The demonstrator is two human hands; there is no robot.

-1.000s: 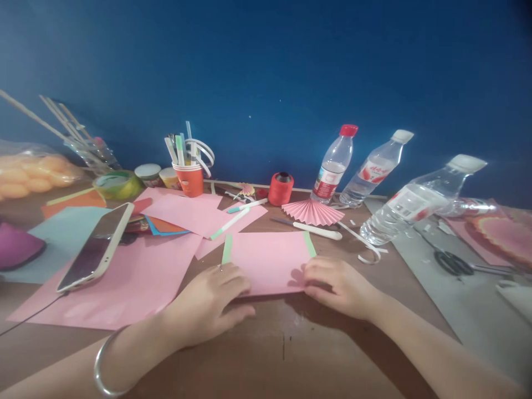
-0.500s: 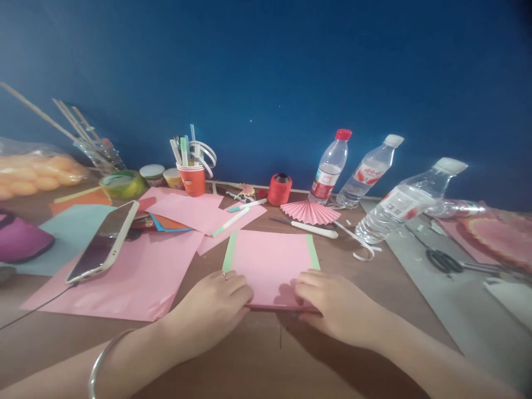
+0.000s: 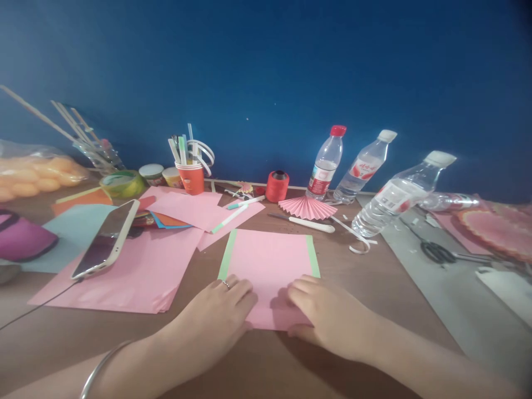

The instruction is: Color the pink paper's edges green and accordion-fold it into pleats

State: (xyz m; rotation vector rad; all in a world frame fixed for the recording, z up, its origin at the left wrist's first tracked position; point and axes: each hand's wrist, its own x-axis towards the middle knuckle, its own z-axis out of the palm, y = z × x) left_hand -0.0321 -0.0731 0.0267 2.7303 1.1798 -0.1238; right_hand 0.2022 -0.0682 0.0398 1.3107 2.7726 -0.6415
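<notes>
A pink paper sheet (image 3: 270, 266) with green strips along its left and right edges lies on the brown table in front of me. My left hand (image 3: 218, 316) rests on its near left corner, fingers bent down onto the paper, a ring on one finger and a bangle on the wrist. My right hand (image 3: 322, 313) presses on the near right corner, thumb at the front edge. Both hands pinch the near edge of the sheet.
A phone (image 3: 106, 238) leans on a larger pink sheet (image 3: 128, 277) at left. Behind stand an orange cup of pens (image 3: 190, 176), a red thread spool (image 3: 277, 186), a pink folded fan (image 3: 306, 208), a white-handled knife (image 3: 310, 224), three water bottles (image 3: 324, 166), and scissors (image 3: 436, 253).
The pink sheet has lengthened toward me, its near edge now lower in view. Both hands have slid nearer with that edge and come closer together.
</notes>
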